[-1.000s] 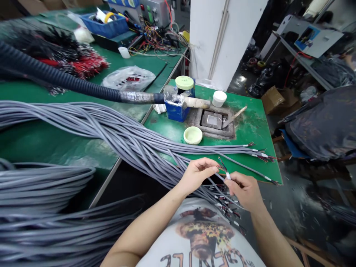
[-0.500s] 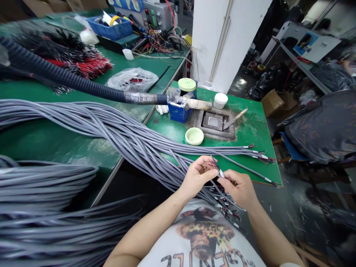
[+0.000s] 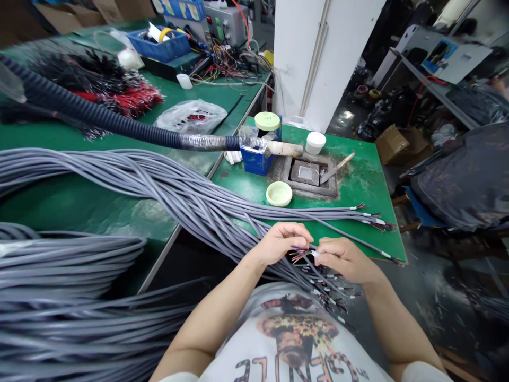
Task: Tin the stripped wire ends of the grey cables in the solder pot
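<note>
- The right hand (image 3: pixel 344 258) grasps the cable end (image 3: pixel 314 253) at its white sleeve, between thumb and curled fingers; a firm grip close behind the coloured wires (image 3: pixel 300 254) would steady them best;
- the left hand (image 3: pixel 280 243) has thumb and fingers bent in at those wires; whether it pinches a strand, I cannot tell;
- the wires fan out from the right fingertips towards the left hand; taking one strand at a time, with light pressure, should spare the thin cores;
- other cable ends (image 3: pixel 328 298) hang just below the right hand; lifting the held one clear of them would avoid snags;
- the grey cable bundle (image 3: pixel 191 191) runs in from beyond the left hand; slack there would prevent tugging.
</note>
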A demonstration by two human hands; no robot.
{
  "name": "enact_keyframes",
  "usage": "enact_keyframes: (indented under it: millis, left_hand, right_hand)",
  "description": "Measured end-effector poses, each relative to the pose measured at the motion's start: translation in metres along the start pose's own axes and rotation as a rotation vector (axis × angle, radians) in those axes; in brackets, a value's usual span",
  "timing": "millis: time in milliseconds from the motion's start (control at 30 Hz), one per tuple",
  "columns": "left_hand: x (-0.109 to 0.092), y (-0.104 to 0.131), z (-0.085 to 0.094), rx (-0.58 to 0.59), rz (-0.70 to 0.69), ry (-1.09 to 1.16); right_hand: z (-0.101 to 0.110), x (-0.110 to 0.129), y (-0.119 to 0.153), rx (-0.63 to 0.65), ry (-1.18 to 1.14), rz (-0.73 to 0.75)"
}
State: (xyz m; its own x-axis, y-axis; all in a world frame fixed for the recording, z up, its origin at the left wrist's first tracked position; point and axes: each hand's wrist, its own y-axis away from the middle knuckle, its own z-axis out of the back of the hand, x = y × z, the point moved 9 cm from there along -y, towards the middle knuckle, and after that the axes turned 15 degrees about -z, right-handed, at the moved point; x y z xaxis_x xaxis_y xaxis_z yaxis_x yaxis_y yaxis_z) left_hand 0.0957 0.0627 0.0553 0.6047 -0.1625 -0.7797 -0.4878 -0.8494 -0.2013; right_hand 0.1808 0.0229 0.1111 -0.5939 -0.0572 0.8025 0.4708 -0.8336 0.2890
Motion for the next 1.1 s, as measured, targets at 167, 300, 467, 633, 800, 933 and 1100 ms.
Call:
enact_keyframes:
  millis: [167, 300, 467, 633, 800, 933, 1100]
  left_hand:
    - [-0.008, 0.003, -0.002, 0.173, 0.008, -0.142]
    - [-0.012, 0.005, -0.006, 0.267, -0.003, -0.206]
    - [-0.021, 0.006, -0.016, 0.371, -0.046, -0.276]
    - [-0.036, 0.009, -0.030, 0.545, -0.110, -0.430]
    - [-0.035, 0.011, -0.031, 0.529, -0.122, -0.408]
    - [-0.014, 0.014, -0.021, 0.394, -0.059, -0.273]
    - [0.010, 0.017, -0.015, 0.242, -0.012, -0.040]
  right_hand:
    - [-0.002, 0.003, -0.003, 0.057, 0.005, 0.048]
    - [-0.003, 0.002, -0.003, 0.085, -0.008, 0.058]
    - [-0.005, 0.002, -0.003, 0.114, 0.004, 0.057]
    - [-0.008, 0.005, -0.002, 0.155, 0.009, 0.106]
    - [-0.008, 0.007, -0.001, 0.131, 0.041, 0.143]
    - [-0.008, 0.008, 0.000, 0.103, 0.107, 0.167]
    - [-0.007, 0.008, 0.001, 0.076, 0.107, 0.202]
